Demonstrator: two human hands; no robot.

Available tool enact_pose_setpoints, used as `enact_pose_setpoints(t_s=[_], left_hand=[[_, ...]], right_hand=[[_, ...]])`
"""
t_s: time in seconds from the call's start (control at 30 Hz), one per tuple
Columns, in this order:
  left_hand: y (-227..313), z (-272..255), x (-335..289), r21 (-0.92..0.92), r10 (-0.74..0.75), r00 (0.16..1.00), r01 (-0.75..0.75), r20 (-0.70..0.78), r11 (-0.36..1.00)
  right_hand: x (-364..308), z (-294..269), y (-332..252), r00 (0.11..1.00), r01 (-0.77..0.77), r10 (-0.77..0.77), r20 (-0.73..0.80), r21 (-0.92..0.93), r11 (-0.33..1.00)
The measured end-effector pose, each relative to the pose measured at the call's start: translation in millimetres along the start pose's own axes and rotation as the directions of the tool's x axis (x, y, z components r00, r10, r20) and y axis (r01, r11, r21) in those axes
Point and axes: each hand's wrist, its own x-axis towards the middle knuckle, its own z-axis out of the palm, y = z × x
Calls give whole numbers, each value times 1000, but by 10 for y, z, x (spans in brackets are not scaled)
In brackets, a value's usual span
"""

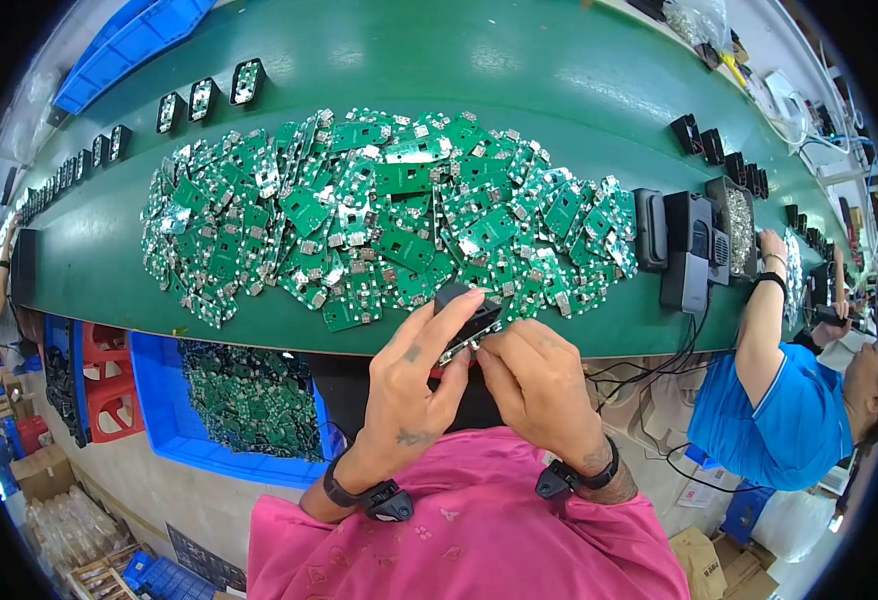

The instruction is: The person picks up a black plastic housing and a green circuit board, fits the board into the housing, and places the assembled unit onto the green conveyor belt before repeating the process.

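Gripping a black casing [473, 316] between thumb and fingers, the left hand [409, 378] holds it by the front edge of the green table [389, 60], up and left of the right hand [547, 382]. That hand has thumb and forefinger drawn together at the casing's lower right; whether they pinch anything is hidden. The exposed board edge [458, 347] slants up rightward. Just beyond lies a heap of green boards [404, 215]; farther off, left, stand 3 board-filled casings [204, 100].

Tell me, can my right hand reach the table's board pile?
Probably yes: the pile lies just beyond the right hand with nothing between, though that hand's fingers are at the black case.
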Motion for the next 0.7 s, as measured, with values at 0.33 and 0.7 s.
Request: enact_pose_setpoints(t_s=[0.33,0.7], left_hand=[[65,8,-14,104,76,997,-73,-34,992],[-8,96,-39,52,28,996,-23,-86,998]], right_hand=[[-30,37,-69,997,53,-59,-47,-112,992],[-76,80,-98,1000,-11,9,-30,-82,997]])
